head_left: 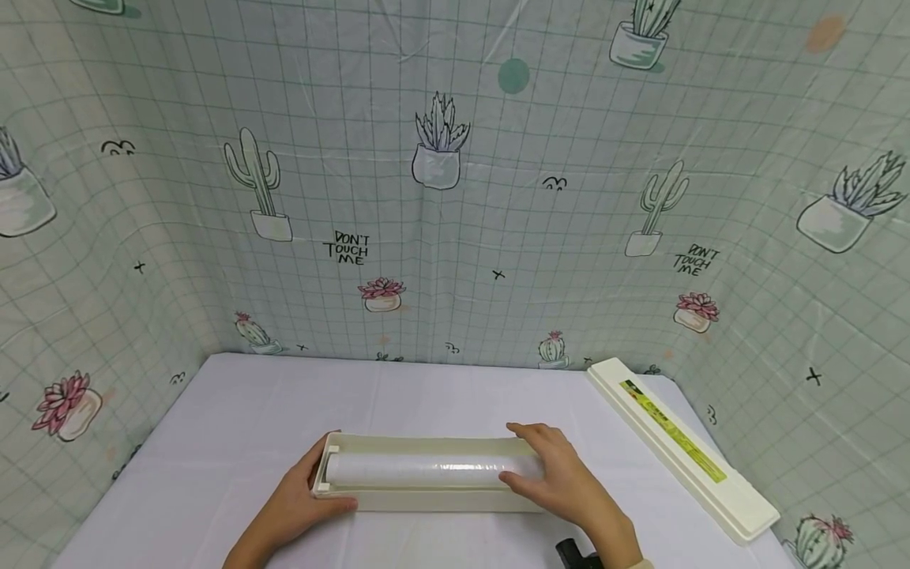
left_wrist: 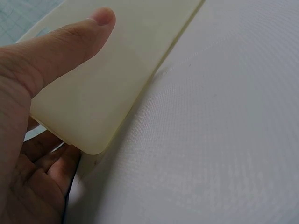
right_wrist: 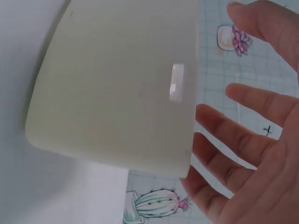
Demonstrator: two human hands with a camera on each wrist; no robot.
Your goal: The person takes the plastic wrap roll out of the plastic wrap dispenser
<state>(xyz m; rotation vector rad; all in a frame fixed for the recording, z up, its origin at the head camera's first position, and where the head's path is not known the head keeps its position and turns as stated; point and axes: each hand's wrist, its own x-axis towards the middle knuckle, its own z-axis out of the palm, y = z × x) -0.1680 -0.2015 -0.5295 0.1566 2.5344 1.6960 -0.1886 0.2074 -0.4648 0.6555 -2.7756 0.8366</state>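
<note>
The left hand point(head_left: 295, 496) grips one end of a box point(head_left: 441, 502) holding a roll point(head_left: 412, 469); the right hand point(head_left: 565, 478) is spread over the other. To the right, a lid point(head_left: 682, 450) lies aslant on the table point(head_left: 213, 442), before a cactus-print cloth point(head_left: 455, 229)

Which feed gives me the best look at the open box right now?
The head view: it shows the open box from above, with the white roll inside. The left wrist view shows only its outside near the left hand; the right wrist view, only its outside beside the right hand.
</note>
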